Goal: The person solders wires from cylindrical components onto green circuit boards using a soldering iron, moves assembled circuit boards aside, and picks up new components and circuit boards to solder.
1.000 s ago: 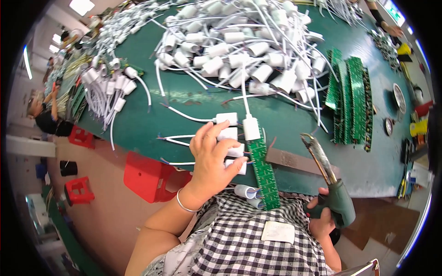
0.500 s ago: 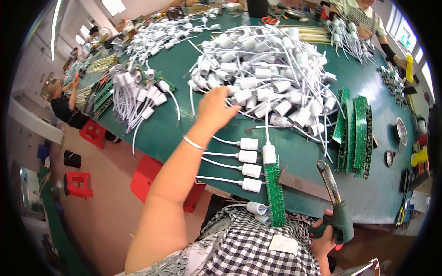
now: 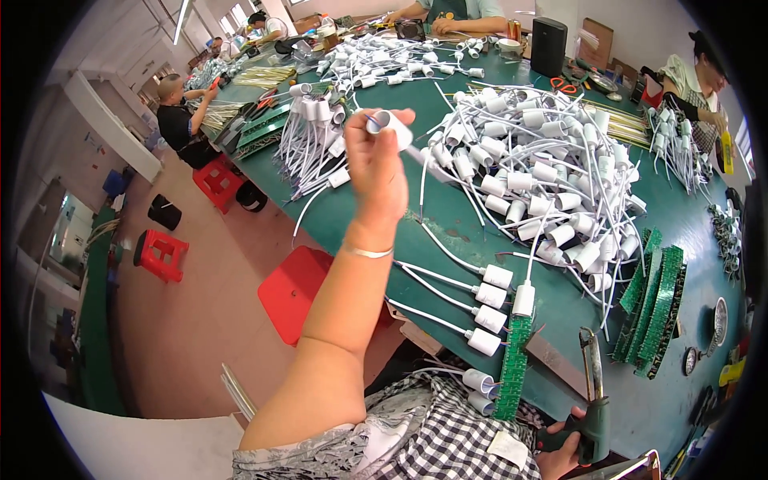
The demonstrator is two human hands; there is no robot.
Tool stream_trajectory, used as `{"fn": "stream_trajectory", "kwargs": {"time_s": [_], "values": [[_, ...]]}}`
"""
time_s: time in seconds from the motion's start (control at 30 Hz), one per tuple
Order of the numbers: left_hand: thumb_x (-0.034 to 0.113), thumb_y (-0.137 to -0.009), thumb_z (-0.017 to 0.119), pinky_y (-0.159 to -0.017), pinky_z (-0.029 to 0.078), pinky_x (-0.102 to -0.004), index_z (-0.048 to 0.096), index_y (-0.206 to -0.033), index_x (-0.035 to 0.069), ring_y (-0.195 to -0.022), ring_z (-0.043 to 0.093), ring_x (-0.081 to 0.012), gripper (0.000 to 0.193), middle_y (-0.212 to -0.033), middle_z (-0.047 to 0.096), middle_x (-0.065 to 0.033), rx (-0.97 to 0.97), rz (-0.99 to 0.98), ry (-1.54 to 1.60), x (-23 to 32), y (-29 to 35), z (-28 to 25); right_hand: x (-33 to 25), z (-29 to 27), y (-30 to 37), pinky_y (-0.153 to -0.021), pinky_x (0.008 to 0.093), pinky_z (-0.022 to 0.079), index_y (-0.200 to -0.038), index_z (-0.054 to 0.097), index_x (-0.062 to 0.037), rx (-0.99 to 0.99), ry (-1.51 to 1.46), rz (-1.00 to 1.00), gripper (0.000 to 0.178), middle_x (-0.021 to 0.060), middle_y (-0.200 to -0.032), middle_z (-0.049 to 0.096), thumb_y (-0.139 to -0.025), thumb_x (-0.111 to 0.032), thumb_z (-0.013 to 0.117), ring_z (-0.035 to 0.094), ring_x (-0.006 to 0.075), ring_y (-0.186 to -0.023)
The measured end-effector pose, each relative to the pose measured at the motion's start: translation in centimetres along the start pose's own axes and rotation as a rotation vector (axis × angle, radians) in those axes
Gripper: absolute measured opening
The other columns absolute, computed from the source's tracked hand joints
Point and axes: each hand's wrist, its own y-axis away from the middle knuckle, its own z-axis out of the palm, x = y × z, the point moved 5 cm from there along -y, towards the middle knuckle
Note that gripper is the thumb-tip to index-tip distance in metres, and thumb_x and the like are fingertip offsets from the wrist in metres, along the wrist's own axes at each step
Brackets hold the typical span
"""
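My left hand (image 3: 378, 180) is raised over the table, its fingers closed round a white cylindrical cap (image 3: 395, 133) with a white cable; the cap's hollow end shows. Low at the right, my right hand (image 3: 558, 456) grips a dark green soldering gun (image 3: 594, 432) whose metal tip points up and away. Between the hands, a green circuit board strip (image 3: 514, 370) lies across the table's near edge. Several white caps (image 3: 490, 295) line its left side, some joined by thin wires. Another white cap (image 3: 524, 300) stands at its far end.
A large heap of white cabled caps (image 3: 544, 172) covers the middle of the green table (image 3: 456, 264). Stacked circuit boards (image 3: 652, 308) lie to the right, near a brown bar (image 3: 556, 362). A red stool (image 3: 294, 292) stands at the left edge. Other people sit around the table.
My left hand has come away from the heap, lifted a white cap and moved it up and left. The view has shifted left. My right hand still holds the soldering gun.
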Motion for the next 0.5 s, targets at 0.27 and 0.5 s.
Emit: {"fn": "stream_trajectory", "kwargs": {"time_s": [0.27,0.5], "values": [[0.014,-0.074,0.07,-0.058,0.041,-0.0356,0.061,-0.087,0.011,-0.069,0.057,-0.0224,0.016,-0.083,0.061,-0.0024,-1.026,-0.126,-0.893,6.1,16.3,7.1,-0.8,-0.2,1.5,-0.063,0.0283,0.046,-0.121,0.049,0.0013,-0.133,0.081,0.197,0.038,0.0109,-0.11,0.059,-0.089,-0.019,0.052,0.055,0.015,-0.07],[0.013,-0.08,0.065,-0.059,0.045,-0.0397,0.058,-0.091,0.006,-0.066,0.059,-0.0313,0.015,-0.078,0.06,-0.0103,-0.987,-0.577,-0.858,3.6,22.7,7.6,-0.6,-0.1,2.0,-0.061,0.0249,0.042,-0.12,0.053,0.0015,-0.326,0.213,0.231,0.057,0.007,-0.075,0.059,-0.087,-0.045,0.059,0.053,0.0126,-0.067]]}}
